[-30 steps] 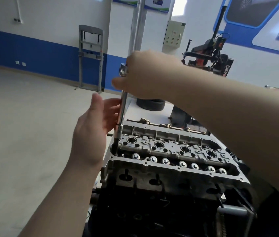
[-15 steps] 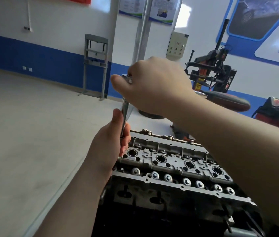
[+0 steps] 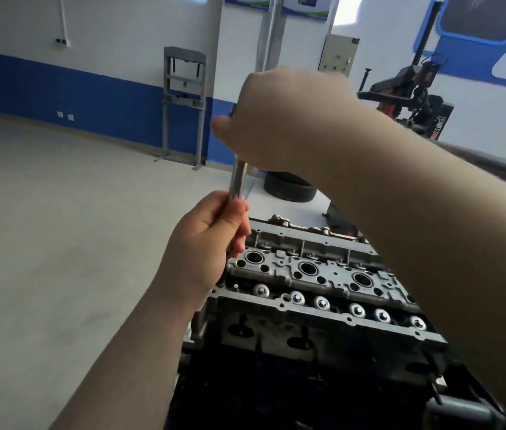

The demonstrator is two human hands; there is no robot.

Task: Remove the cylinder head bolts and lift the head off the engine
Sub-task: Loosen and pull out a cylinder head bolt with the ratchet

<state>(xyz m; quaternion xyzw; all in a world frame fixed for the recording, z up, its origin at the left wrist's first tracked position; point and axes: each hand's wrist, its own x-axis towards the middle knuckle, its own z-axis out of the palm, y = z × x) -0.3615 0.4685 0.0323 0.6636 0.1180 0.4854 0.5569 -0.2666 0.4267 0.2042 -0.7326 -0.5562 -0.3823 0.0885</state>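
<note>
The left hand (image 3: 206, 243) grips the extension bar (image 3: 238, 178) low down; the right hand (image 3: 279, 119) grips its top; the bar's lower end is hidden at the cylinder head (image 3: 307, 274)'s left corner.

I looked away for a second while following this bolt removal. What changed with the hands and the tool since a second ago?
The left hand, which lay open beside the long extension bar a second ago, has closed round the bar's lower part, near the left end of the cylinder head. The right hand stays clamped on the bar's top. The bar stays upright over the same corner, and the head is still on the engine.
</note>
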